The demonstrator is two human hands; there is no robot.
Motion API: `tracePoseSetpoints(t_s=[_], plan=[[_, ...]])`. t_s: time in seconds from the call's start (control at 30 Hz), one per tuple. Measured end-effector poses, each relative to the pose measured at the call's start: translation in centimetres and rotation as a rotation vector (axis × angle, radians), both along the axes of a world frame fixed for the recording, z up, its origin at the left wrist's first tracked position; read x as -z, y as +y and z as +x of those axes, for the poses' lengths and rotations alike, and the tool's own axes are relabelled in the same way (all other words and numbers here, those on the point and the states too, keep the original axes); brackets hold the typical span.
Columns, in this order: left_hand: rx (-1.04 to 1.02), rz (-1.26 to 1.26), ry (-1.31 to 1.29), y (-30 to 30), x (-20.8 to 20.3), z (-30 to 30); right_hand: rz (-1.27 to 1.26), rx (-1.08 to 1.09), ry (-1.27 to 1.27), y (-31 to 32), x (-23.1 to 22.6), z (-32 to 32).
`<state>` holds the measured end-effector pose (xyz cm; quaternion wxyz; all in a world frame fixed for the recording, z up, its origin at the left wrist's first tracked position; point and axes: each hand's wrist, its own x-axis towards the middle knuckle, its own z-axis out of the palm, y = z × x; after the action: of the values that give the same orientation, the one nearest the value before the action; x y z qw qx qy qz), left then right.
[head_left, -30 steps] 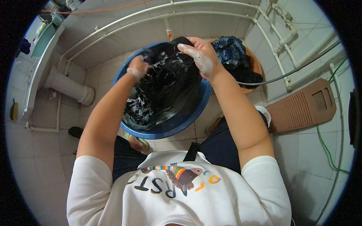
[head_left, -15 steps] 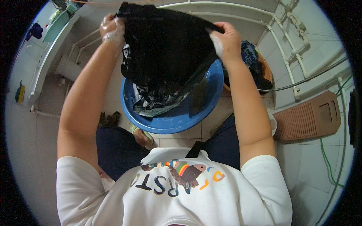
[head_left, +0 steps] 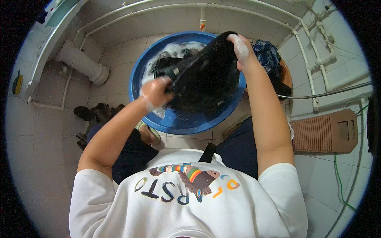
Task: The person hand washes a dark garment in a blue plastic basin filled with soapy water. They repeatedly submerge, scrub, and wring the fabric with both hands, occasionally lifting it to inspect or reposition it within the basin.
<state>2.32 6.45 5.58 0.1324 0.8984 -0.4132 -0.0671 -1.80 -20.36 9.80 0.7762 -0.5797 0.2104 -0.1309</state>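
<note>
A wet black garment is stretched at a slant above the blue basin, its lower part hanging into it. My right hand, flecked with foam, grips the raised upper corner over the basin's far right rim. Lower and to the left, my left hand is closed on the garment's other side, slightly smeared by motion, close to a small pale tag. White suds float along the basin's far left side, around more dark cloth.
An orange basin with dark blue and black clothes stands right of the blue one. A brown washboard leans at the right wall by a grey hose. Dark shoes lie left of my leg. White pipes line the far wall.
Both hands held the garment high and spread wide; now it is lower and tilted. My left hand has come down and inward toward me, while my right stays high. Suds in the basin have come into view.
</note>
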Motion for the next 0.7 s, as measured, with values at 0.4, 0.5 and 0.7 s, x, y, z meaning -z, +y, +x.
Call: tracePoseSetpoints(t_s=[0.4,0.5,0.7], plan=[[0.190,-0.401,0.671,-4.1,1.0,1.1,-0.476,-0.884,0.129,2.3,-1.4,-2.9],[0.018,-0.421,0.802,-4.6,3.1,1.4,-0.218,-0.662,0.071,1.8,-2.0,-3.4],[-0.019,-0.684,0.791,-3.4,2.3,3.2,0.050,-0.407,-0.296,-0.6,-1.7,-3.1]])
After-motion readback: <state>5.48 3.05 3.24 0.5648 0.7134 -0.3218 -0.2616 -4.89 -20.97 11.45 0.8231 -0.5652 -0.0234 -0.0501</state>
